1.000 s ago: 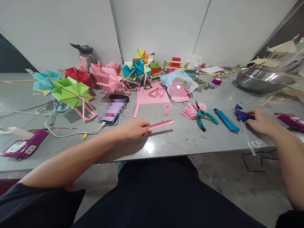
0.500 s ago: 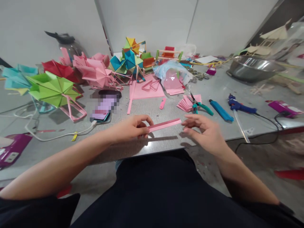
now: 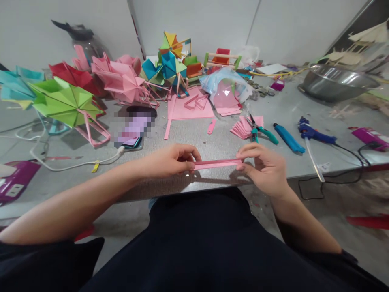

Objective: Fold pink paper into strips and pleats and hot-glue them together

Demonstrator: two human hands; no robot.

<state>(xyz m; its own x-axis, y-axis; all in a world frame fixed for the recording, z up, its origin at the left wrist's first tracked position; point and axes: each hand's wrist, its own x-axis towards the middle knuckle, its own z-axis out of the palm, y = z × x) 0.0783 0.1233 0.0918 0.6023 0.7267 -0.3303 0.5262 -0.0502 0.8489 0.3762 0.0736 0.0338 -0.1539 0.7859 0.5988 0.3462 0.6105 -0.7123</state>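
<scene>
Hands at near edge of grey bench [image 3: 212,140]: left hand [image 3: 173,162] and right hand [image 3: 263,166] each pinch one end of long pink folded paper strip [image 3: 217,164], held level. Bare bench surface lies just beyond it.

Lighting bright, even, from overhead. Soft shadows lie under the hands on the grey table [image 3: 212,140]. Wide-angle distortion bends the edges; right side blurred. 1 pixelated patch masks the phone [image 3: 133,129].

— What sort of place is shown?
— A craft workshop: folded paper pinwheels [image 3: 63,103] are crowded at the desk's [image 3: 194,138] far edge, with pliers [image 3: 258,132] and a glue gun [image 3: 314,136] near its right corner.
</scene>
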